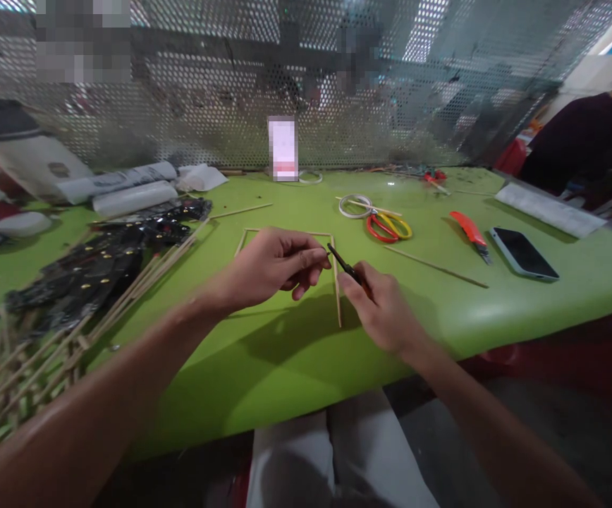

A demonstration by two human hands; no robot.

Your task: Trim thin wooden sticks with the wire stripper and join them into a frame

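Note:
My left hand is pinched closed above the green table, with a tiny dark thing at its fingertips, too small to name. In my right hand is a pair of pliers with dark narrow jaws and an orange-red handle mostly hidden by the fingers. The jaw tips are close to the left fingertips; I cannot tell whether they touch. Below both hands lies a frame of thin wooden sticks, partly covered by my left hand.
Right of centre are red-yellow scissors, a tape roll, a loose stick, an orange box cutter and a phone. Bundled sticks and black plastic packets lie left. A person is at far right.

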